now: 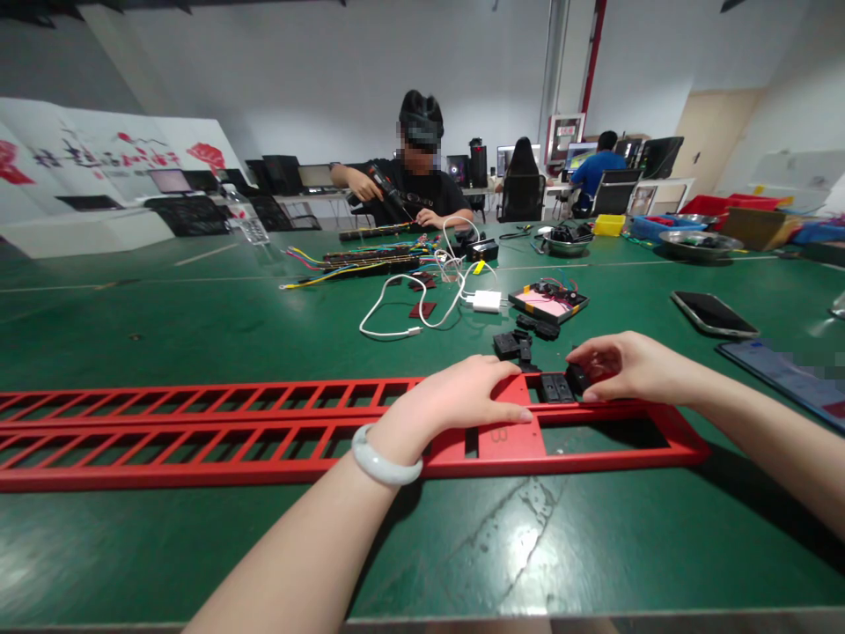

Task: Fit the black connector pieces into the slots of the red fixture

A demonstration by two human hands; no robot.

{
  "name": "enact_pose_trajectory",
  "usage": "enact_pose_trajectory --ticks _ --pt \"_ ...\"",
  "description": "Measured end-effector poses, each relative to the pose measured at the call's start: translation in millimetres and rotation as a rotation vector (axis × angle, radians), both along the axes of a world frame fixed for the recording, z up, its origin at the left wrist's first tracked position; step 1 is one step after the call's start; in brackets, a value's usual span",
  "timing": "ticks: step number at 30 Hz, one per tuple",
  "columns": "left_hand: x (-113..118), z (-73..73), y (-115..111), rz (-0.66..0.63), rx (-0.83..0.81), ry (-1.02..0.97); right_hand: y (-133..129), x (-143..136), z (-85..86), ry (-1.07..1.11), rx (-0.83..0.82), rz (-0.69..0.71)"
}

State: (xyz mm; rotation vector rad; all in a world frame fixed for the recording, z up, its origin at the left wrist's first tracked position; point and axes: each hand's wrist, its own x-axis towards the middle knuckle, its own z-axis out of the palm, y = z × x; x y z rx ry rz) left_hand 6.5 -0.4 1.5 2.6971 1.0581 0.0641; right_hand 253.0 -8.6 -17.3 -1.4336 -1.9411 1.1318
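Observation:
A long red frame (683,445) with slanted slots lies across the green table. My left hand (462,392) rests on its flat red plate (508,440), fingers apart, holding nothing. At the frame's right part, my right hand (613,370) pinches a small black block (577,379) between thumb and fingers. Just left of that block, two black blocks (555,387) sit side by side in the frame's upper opening. Behind the frame lie several loose black parts (511,343). The lower right opening shows the green table through it.
Beyond the frame are a white cable with charger (487,301), a tray of parts (547,302), wire bundles (376,261) and a metal bowl (566,242). A phone (713,313) lies at the right. Across the table a person (419,180) holds a power tool.

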Motion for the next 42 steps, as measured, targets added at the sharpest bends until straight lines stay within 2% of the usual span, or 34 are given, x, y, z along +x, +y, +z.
enact_pose_trajectory --ticks 7,42 --pt "-0.8 -0.8 0.9 -0.014 0.007 -0.011 -0.5 -0.6 2.6 -0.133 0.074 0.044" --pt "-1.4 -4.7 2.8 -0.024 0.020 -0.021 1.8 0.5 -0.4 -0.294 0.209 0.078"
